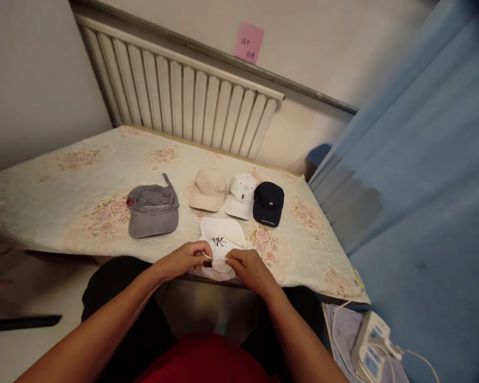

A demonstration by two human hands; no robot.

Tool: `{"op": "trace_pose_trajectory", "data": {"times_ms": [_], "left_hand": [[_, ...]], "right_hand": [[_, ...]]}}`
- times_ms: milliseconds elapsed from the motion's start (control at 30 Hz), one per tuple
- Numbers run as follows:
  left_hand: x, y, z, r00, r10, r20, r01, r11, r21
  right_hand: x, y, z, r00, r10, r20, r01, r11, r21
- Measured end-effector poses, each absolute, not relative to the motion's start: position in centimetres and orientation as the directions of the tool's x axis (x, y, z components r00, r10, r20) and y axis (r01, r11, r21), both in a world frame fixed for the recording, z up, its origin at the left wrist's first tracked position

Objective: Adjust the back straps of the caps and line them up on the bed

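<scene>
A white cap (220, 231) with dark letters on its front lies at the near edge of the bed, brim pointing away from me. My left hand (190, 257) pinches its back strap beside a small dark tag (208, 264). On the strap's other side, my right hand (246, 266) grips with thumb and fingers. Beyond it stand a beige cap (208, 189), a smaller white cap (240, 194) and a navy cap (269, 203) in a row. Farther left rests a grey cap (154, 210), its strap sticking up.
The caps lie on a floral bed cover (64, 197). A radiator (183, 101) runs along the wall behind it. Blue curtains (415, 175) hang at the right, with a white power strip (371, 346) and cables below. A dark bar-like object (22, 323) is at lower left.
</scene>
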State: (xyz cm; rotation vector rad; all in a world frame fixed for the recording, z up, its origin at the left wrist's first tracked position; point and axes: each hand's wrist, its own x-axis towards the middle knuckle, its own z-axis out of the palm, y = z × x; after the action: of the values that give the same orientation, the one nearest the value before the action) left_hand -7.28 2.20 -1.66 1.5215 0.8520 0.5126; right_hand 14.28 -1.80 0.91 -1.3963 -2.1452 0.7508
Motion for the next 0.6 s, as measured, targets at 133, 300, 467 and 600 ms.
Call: {"op": "trace_pose_trajectory", "data": {"times_ms": [133, 300, 467, 600], "left_hand": [[-7.31, 2.23, -1.71, 0.623, 0.764, -0.169, 0.224, 0.033, 0.974], [-7.30, 2.28, -2.03, 0.618, 0.767, -0.173, 0.207, 0.053, 0.977], [-7.27, 2.33, -2.27, 0.625, 0.765, -0.155, 0.192, 0.042, 0.981], [-7.24, 2.41, -2.32, 0.623, 0.765, -0.161, 0.190, 0.052, 0.980]], "right_hand": [[14.24, -1.85, 0.83, -0.369, 0.925, 0.090, 0.679, 0.334, -0.653], [14.08, -2.07, 0.87, -0.385, 0.919, 0.085, 0.701, 0.351, -0.621], [13.91, -2.25, 1.10, -0.392, 0.916, 0.082, 0.734, 0.365, -0.572], [13.98, -2.26, 1.35, -0.400, 0.914, 0.071, 0.756, 0.373, -0.538]]}}
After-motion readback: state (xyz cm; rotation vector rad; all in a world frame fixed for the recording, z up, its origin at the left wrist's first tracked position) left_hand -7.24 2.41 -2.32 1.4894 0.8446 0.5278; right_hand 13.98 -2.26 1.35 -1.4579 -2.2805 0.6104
